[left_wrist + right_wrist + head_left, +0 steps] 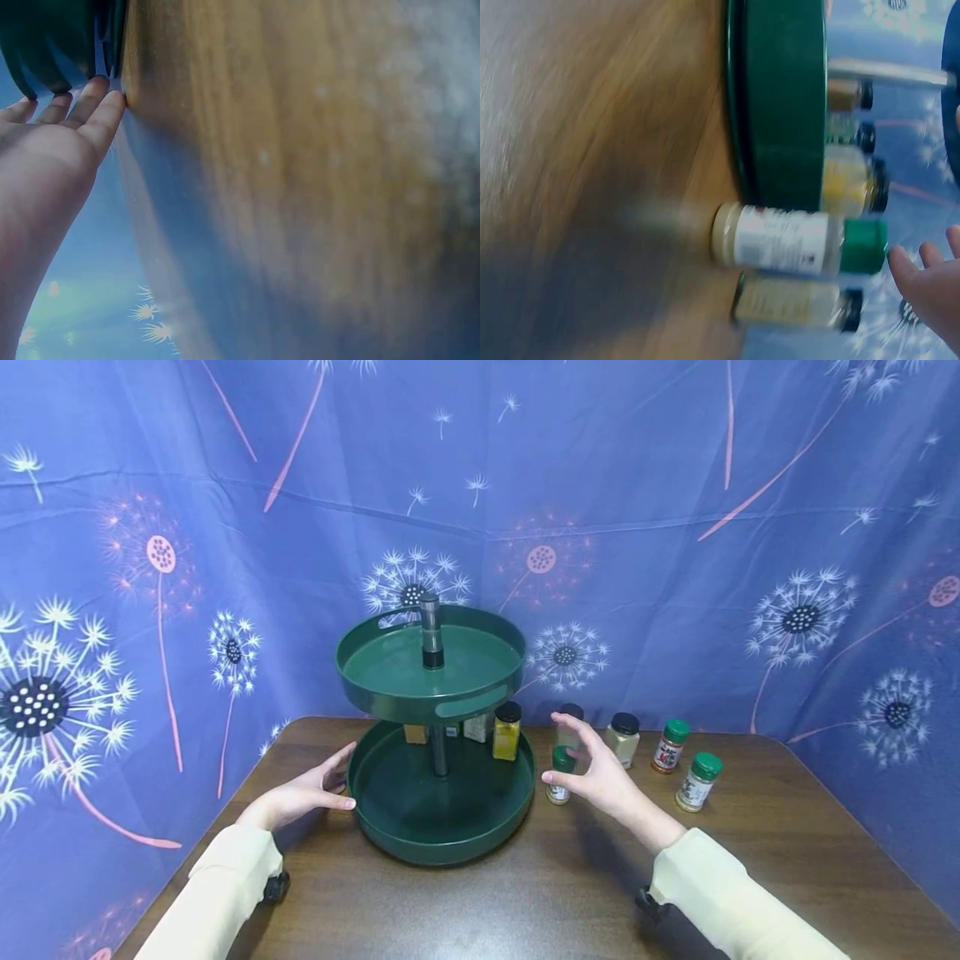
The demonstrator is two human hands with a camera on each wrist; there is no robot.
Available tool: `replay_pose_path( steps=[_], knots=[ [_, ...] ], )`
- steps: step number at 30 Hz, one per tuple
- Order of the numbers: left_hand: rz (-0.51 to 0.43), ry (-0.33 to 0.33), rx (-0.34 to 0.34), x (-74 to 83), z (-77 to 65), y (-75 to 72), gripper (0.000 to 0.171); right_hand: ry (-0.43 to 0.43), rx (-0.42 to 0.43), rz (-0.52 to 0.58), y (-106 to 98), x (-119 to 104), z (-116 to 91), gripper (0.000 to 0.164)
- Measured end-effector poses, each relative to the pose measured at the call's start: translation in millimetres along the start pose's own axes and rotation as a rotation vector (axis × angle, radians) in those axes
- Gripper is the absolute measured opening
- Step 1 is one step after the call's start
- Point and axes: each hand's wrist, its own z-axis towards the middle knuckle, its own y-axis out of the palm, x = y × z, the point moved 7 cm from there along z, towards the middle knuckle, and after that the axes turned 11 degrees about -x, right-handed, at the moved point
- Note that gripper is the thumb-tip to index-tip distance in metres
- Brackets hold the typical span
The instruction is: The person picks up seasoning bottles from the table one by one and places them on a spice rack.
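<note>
A green two-tier spice rack stands on the table, its bare upper tray (397, 697) above a wider lower tray (446, 853). My left hand (300, 793) touches the left side of the lower tray with extended fingers and thumb. To the right, my right hand (603, 781) is raised with its fingers spread, holding nothing. Close to that hand a green-capped spice bottle (558, 793) stands beside the lower tray; the right wrist view shows the bottle (784, 238) with a white label. On the lower tray sits a black-capped yellow spice jar (506, 739), with several jars partly hidden behind.
Right of the rack stand a black-capped jar (623, 742), a red-labelled green-capped bottle (669, 750) and a white-labelled green-capped bottle (697, 785). Another black-capped jar (569, 711) is partly hidden by my right hand. A blue dandelion-patterned cloth (637, 568) hangs behind the wooden table (450, 918).
</note>
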Motion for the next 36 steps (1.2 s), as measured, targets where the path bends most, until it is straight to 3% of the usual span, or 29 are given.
replay_pose_path(
  steps=[7,17,19,23,27,36],
  knots=[
    [0.022,0.012,0.016,4.3,-0.9,-2.2,0.094,0.074,0.054,0.04,-15,28,-4,0.074],
    [0.018,0.042,0.024,6.6,-1.4,-1.2,0.09,0.089,0.067,0.049,-18,80,-4,0.079],
    [0.026,0.048,0.027,7.0,-0.9,-0.6,0.09,0.098,0.069,0.07,-18,81,-5,0.078],
    [0.039,0.054,0.032,6.5,0.3,0.3,0.092,0.103,0.043,0.173,-13,79,-6,0.078],
    [0.047,0.044,0.034,5.1,0.4,1.0,0.093,0.104,-0.012,0.234,-9,99,-6,0.08],
    [0.045,0.018,0.026,5.2,-0.4,2.3,0.092,0.176,-0.08,0.212,-3,125,-11,0.076]
  ],
)
